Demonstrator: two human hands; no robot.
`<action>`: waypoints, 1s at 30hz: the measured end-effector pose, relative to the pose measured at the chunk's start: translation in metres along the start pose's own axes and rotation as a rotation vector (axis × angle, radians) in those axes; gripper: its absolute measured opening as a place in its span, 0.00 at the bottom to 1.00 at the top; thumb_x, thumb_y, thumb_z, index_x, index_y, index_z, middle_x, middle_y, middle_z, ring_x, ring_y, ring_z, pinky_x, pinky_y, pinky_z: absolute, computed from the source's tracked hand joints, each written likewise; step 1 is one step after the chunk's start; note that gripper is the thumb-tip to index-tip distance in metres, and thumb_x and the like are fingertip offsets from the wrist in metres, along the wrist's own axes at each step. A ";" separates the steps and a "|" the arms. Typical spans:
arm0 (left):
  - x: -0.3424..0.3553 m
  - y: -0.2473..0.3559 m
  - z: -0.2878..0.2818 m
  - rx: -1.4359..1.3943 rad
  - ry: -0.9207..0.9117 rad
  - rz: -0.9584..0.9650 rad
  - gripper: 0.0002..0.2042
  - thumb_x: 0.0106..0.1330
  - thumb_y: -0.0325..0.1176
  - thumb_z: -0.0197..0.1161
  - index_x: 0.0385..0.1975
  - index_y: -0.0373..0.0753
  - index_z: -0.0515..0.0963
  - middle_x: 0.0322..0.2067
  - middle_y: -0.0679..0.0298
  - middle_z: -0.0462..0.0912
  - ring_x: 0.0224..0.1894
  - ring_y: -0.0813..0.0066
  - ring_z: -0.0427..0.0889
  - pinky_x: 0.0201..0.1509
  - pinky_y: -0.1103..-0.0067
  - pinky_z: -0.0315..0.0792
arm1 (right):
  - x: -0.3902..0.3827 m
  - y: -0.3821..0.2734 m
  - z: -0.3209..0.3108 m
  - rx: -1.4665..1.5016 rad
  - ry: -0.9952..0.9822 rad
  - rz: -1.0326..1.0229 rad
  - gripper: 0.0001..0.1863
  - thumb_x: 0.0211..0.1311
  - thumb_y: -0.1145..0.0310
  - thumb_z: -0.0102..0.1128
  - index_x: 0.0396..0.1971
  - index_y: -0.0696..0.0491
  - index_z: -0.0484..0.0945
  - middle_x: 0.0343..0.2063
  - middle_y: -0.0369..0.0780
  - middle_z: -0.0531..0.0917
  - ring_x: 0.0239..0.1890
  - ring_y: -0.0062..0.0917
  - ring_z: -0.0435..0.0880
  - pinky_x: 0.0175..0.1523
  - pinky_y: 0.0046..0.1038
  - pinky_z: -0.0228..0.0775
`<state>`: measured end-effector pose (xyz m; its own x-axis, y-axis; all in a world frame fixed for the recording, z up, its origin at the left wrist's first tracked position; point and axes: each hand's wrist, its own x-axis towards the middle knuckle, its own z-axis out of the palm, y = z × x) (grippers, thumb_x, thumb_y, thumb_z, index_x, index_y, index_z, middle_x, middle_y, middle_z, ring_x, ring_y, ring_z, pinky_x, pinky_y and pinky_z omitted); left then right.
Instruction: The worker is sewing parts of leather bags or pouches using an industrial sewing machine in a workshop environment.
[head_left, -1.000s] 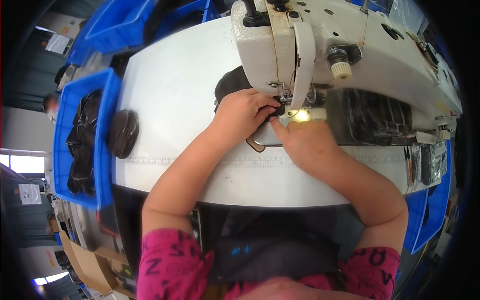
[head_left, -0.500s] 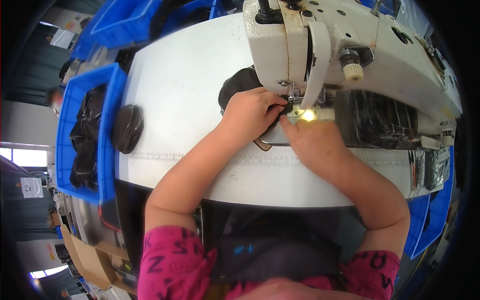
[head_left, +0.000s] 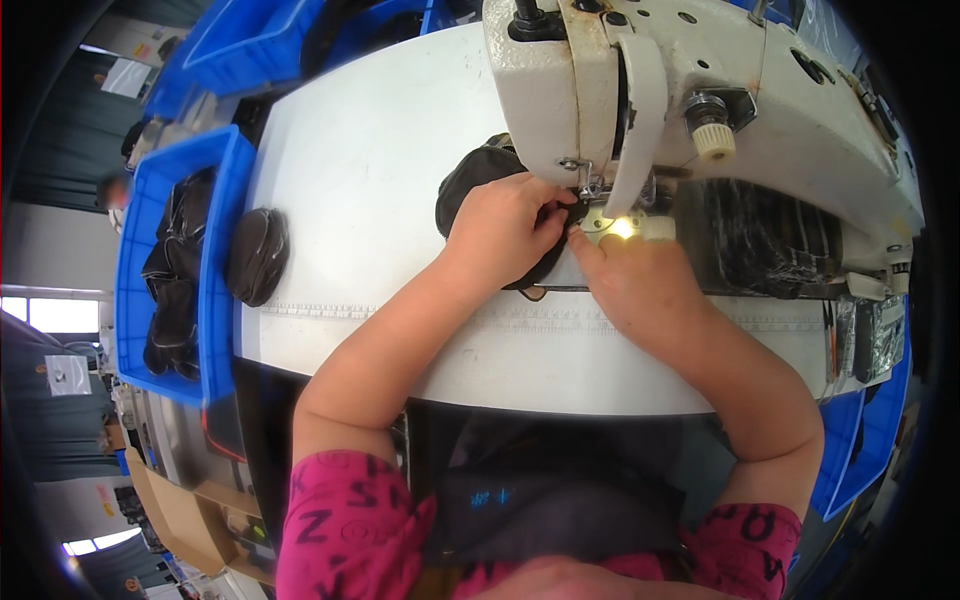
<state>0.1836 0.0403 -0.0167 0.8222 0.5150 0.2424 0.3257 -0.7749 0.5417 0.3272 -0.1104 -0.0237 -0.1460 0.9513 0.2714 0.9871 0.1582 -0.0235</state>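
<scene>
A black pouch [head_left: 468, 190] lies at the needle area of a white sewing machine [head_left: 545, 100], partly covered by my left hand. My left hand [head_left: 508, 226] pinches the pouch's edge beside the presser foot [head_left: 592, 187]. Just right of it, my right hand [head_left: 640, 275] has its index finger pointing at the pouch's edge by the lit needle plate [head_left: 606, 224]; its other fingers curl under and are hidden. Whether the right hand grips the edge or only touches it, I cannot tell.
A blue bin [head_left: 218, 300] of black pouches stands at the left, with one black pouch [head_left: 258, 257] on the table beside it. Dark pieces in clear plastic [head_left: 770, 235] lie under the machine arm. A ruler strip [head_left: 500, 318] runs along the white table [head_left: 370, 130]. An open cardboard box [head_left: 180, 510] is lower left.
The pouch's dark edge now shows further down between my hands. Both hands stay close to the presser foot, with only slight shifts. The whole view has moved a little.
</scene>
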 end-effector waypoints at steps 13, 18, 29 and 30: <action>-0.005 0.005 -0.007 0.023 -0.084 -0.077 0.14 0.61 0.33 0.71 0.45 0.40 0.83 0.39 0.59 0.85 0.43 0.59 0.85 0.46 0.69 0.79 | 0.000 0.000 0.003 -0.064 -0.012 0.032 0.24 0.53 0.73 0.65 0.54 0.56 0.83 0.23 0.33 0.82 0.26 0.26 0.84 0.30 0.29 0.72; -0.019 0.000 -0.031 -0.025 -0.177 0.132 0.29 0.52 0.38 0.78 0.55 0.43 0.76 0.51 0.59 0.80 0.60 0.55 0.76 0.58 0.65 0.76 | 0.001 0.000 -0.002 -0.044 0.029 0.005 0.24 0.51 0.74 0.65 0.52 0.55 0.83 0.23 0.34 0.83 0.25 0.25 0.85 0.29 0.28 0.72; -0.030 0.024 -0.024 0.057 -0.177 0.115 0.24 0.55 0.31 0.66 0.55 0.35 0.79 0.50 0.57 0.80 0.56 0.55 0.79 0.56 0.66 0.79 | -0.004 0.006 -0.005 0.079 0.023 -0.014 0.20 0.51 0.74 0.64 0.47 0.56 0.83 0.27 0.37 0.84 0.29 0.29 0.87 0.31 0.31 0.76; -0.032 0.024 -0.022 0.054 -0.179 0.117 0.24 0.55 0.31 0.66 0.55 0.35 0.79 0.50 0.57 0.80 0.56 0.55 0.79 0.56 0.66 0.79 | -0.005 0.006 -0.004 0.080 0.037 -0.020 0.19 0.50 0.74 0.64 0.46 0.56 0.82 0.27 0.37 0.83 0.29 0.29 0.86 0.31 0.31 0.76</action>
<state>0.1553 0.0133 0.0066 0.9241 0.3507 0.1519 0.2436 -0.8467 0.4730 0.3343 -0.1147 -0.0217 -0.1618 0.9375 0.3080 0.9754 0.1993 -0.0945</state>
